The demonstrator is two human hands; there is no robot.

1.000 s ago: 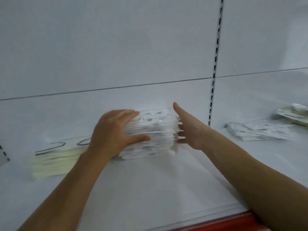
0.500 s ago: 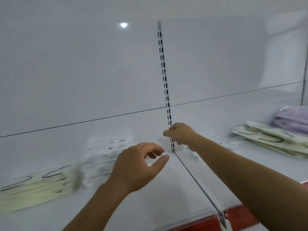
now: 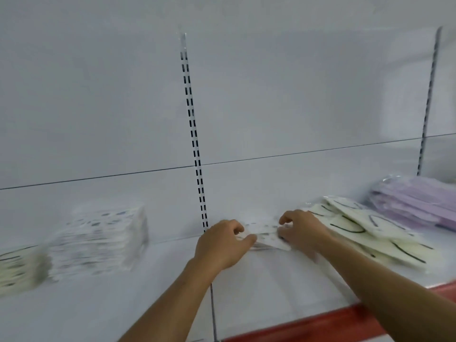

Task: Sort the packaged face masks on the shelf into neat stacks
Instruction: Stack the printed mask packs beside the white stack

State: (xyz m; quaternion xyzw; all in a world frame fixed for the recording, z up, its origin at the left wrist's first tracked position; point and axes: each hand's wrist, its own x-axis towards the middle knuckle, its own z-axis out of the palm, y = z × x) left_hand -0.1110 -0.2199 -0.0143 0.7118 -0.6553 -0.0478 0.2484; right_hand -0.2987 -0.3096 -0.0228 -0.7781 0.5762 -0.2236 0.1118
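A small loose pile of white, blue-spotted mask packets (image 3: 265,234) lies at the back of the white shelf (image 3: 266,287), just right of the slotted upright. My left hand (image 3: 223,244) grips its left end with curled fingers and thumb. My right hand (image 3: 299,230) grips its right end, fingers curled over the packets. A tall, blurred stack of the same spotted packets (image 3: 101,240) stands to the left. Cream packets with black ear loops lie in a messy spread (image 3: 365,234) beside my right hand.
A cream stack (image 3: 17,267) sits at the far left edge. Purple mask packets (image 3: 417,203) are piled at the far right. The slotted upright (image 3: 195,144) runs up the back wall. A red strip (image 3: 345,319) trims the shelf's front edge.
The view swung right. Both hands left the tall spotted stack, moved past the upright and took hold of the loose spotted packets beside the cream spread.
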